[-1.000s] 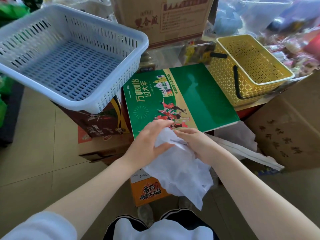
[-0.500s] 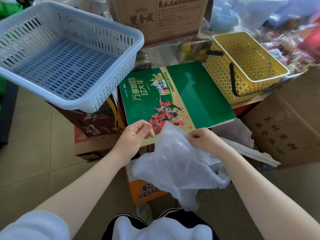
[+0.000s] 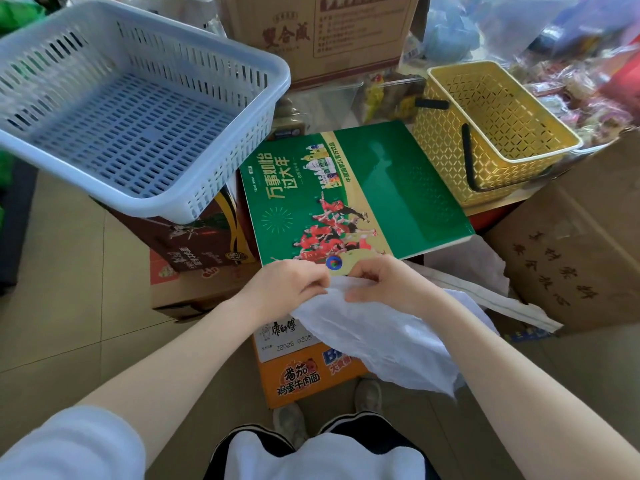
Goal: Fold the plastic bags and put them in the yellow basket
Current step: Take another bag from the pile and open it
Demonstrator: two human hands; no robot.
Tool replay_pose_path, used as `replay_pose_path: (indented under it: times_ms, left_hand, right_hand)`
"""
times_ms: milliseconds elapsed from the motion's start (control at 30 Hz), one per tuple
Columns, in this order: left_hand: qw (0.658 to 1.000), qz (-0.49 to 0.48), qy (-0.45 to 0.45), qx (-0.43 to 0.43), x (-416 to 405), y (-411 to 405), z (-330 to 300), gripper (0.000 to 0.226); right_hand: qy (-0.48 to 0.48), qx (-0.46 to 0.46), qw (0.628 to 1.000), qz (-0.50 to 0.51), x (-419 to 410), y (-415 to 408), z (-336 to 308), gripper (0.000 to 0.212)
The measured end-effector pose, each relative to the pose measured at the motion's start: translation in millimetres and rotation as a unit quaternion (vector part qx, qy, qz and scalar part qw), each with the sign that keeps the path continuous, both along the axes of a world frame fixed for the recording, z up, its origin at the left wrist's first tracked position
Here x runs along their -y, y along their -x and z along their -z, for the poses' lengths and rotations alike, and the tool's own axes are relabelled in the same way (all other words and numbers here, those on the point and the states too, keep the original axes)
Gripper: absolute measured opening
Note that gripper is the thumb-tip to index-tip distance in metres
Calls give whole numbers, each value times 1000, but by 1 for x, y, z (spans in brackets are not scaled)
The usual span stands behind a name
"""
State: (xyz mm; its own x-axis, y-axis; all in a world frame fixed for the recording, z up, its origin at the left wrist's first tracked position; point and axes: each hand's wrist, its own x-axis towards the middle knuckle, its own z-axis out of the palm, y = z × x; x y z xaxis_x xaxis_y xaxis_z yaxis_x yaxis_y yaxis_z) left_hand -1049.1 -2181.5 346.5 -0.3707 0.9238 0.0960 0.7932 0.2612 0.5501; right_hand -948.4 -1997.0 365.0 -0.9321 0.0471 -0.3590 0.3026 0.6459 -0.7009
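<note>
A crumpled white plastic bag [image 3: 381, 336] hangs in front of me, just below the near edge of a green box. My left hand [image 3: 284, 287] and my right hand [image 3: 384, 284] pinch its top edge close together, almost touching. The rest of the bag droops down to the right, under my right forearm. The yellow basket [image 3: 446, 147] with black handles stands at the back right, with nothing visible inside it. More white plastic [image 3: 467, 265] lies to the right of my hands, beside the green box.
A large pale blue basket [image 3: 239, 168] sits at the left on a brown carton. The flat green box [image 3: 398, 188] lies between the baskets. Cardboard cartons stand at the back [image 3: 322, 32] and right [image 3: 571, 258]; an orange carton [image 3: 304, 372] sits below my hands.
My hands drew apart, spreading the bag open, then came together again at its top edge. The bag now hangs flatter and further to the right.
</note>
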Motion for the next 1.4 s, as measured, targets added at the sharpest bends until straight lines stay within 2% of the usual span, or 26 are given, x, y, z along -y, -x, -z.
replay_pose_path:
  times_ms: [100, 133, 200, 267, 367, 433, 467, 500, 600, 633, 700, 733, 833, 900, 933, 1100, 1200, 1267, 1333, 1400]
  left_hand:
    - [998, -60, -28, 4, 9, 4, 8, 12]
    - [996, -87, -31, 3, 14, 7, 12, 10]
    - [989, -147, -27, 11, 29, 14, 20, 8]
    - [977, -211, -1, 12, 46, 22, 29, 8]
    - [968, -235, 88, -3, 63, 27, 40, 9]
    - [973, -192, 120, -32, 58, 23, 41, 9]
    - [977, -167, 124, -46, 51, 19, 41, 13]
    - [979, -141, 133, -55, 42, 14, 40, 24]
    - [985, -68, 144, -62, 8, -3, 39, 50]
    - [988, -53, 135, -60, -4, -10, 40, 51]
    - [991, -44, 118, -47, -21, -22, 43, 47]
    - [992, -47, 116, -36, -27, -25, 47, 45]
    - [991, -68, 112, -8, -40, -29, 59, 47]
    - [990, -74, 117, 23, -49, -27, 65, 46]
    - [990, -76, 114, 34, -54, -27, 68, 41]
    - [987, -127, 49, 81, -72, -24, 78, 9]
    - [973, -171, 21, 154, -77, -21, 74, 10]
    - [964, -210, 4, 164, -78, -17, 68, 15]
    - [961, -236, -13, 146, -79, -13, 59, 18]
    - [959, -252, -25, 130, -80, -10, 53, 18]
  right_hand:
    - [-152, 40, 987, -15, -20, -8, 13, 18]
    - [-210, 53, 976, -7, -27, -13, 16, 21]
    - [-318, 78, 945, 27, -43, -24, 21, 9]
    - [-345, 95, 929, 92, -58, -35, 26, 10]
    - [-255, 90, 941, 204, -69, -42, 37, 15]
    - [-88, 58, 950, 293, -66, -36, 36, 25]
    - [17, 50, 941, 335, -62, -31, 32, 26]
    - [103, 50, 923, 367, -57, -24, 27, 23]
    - [257, 99, 856, 437, -47, -13, 14, 9]
    - [319, 115, 824, 454, -45, -10, 9, 5]
    - [429, 114, 767, 463, -45, -8, 2, 17]
    - [461, 105, 756, 452, -48, -8, 0, 22]
    - [531, 52, 759, 372, -55, -12, -11, 36]
    - [570, 33, 752, 330, -62, -14, -16, 27]
    - [591, 29, 738, 325, -68, -15, -16, 20]
    - [649, -18, 693, 313, -106, -30, -17, 30]
    - [635, -59, 666, 387, -130, -40, -9, 46]
    - [617, -53, 647, 445, -141, -42, 0, 39]
    - [557, -31, 662, 500, -144, -39, 5, 24]
    - [480, 9, 698, 531, -147, -31, 9, 19]
